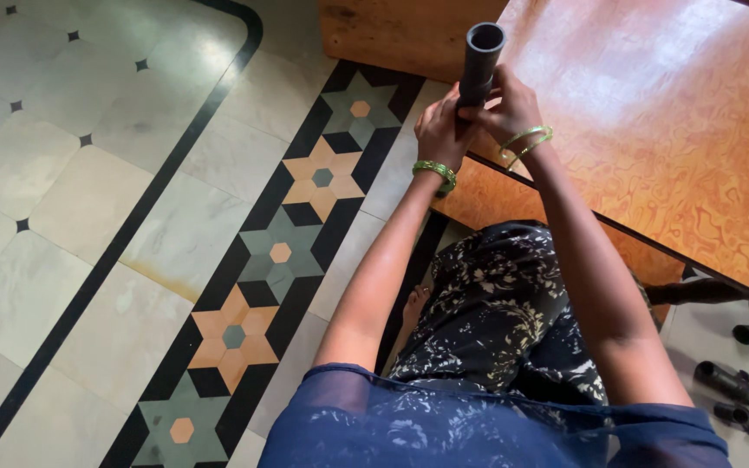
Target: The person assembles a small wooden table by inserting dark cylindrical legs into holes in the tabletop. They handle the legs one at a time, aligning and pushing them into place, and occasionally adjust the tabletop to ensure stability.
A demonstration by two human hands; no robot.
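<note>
Beside the table edge, left hand (440, 130) and right hand (510, 108) clasp an upright grey pipe (481, 62).

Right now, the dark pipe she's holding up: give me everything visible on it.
The dark pipe is a short grey-black tube, matte, plastic by the look, with a hollow round mouth open toward the camera. It stands roughly upright, tilted slightly right, in front of the orange patterned tabletop. The left hand and right hand both wrap its lower end, hiding that part. Nothing else touches it.
</note>
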